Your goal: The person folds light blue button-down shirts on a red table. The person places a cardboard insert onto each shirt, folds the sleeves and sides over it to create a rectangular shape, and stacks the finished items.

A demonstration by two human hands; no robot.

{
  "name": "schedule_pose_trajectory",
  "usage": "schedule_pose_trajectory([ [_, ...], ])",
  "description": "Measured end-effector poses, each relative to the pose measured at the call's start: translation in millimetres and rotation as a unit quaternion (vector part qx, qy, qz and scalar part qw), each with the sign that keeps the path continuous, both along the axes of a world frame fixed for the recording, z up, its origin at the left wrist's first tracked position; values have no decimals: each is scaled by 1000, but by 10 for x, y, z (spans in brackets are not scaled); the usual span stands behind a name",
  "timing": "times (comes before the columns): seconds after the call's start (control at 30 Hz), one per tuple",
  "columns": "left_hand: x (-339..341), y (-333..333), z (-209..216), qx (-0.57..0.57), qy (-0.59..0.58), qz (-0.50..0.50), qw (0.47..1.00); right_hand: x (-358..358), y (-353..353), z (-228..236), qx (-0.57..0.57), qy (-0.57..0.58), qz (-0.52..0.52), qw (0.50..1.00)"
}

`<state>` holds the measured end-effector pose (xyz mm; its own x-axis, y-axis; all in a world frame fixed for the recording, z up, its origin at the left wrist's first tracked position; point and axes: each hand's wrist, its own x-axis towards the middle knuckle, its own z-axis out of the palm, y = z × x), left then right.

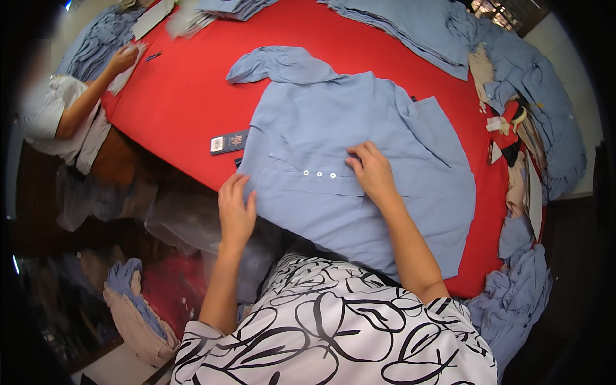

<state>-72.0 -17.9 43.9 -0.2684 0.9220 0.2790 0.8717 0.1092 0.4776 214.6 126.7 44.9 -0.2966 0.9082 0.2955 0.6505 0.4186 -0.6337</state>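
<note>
While a heap of blue cloth (96, 42) is lying at the far left, a co-worker's hand (124, 59) is resting on something whitish at the edge of a red table (186, 115). Lower down, a bundle of beige and blue cloth (138, 314) is sitting below the tabletop. A small dark pen-like thing (153, 56) is lying near the co-worker. Farther right, a dark tag (229, 142) with a white label is lying against the left side of a light blue garment (321, 128). The left hand (236, 212) is hovering at or touching that garment's near-left edge, its fingers curving loosely and its thumb standing apart from them. The garment is spreading flat over the middle of the table, three white buttons (319, 174) showing in a row. Just right of these, the right hand (375, 174) is resting on the cloth, fingers bending, a narrow gap separating thumb and forefinger. At the right, blue fabric (513, 289) is hanging in folds beside the table.
</note>
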Motion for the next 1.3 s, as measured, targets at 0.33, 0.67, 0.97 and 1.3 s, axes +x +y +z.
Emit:
schedule_pose_trajectory([
  [0.33, -104, 602, -73, 45, -50, -83, 994, -122, 102, -95, -10, -53, -27, 998],
  [0.67, -695, 949, -27, -167, 7, -192, 967, -109, 22, -209, 70, -1, -7, 998],
  [0.97, -672, 817, 8, -170, 50, -182, 967, -120, 57, -21, -37, -4, 49, 998],
  [1.3, -772, 821, -50, -172, -15, -172, 970, 150, -70, -189, 36, 0, 90, 995],
])
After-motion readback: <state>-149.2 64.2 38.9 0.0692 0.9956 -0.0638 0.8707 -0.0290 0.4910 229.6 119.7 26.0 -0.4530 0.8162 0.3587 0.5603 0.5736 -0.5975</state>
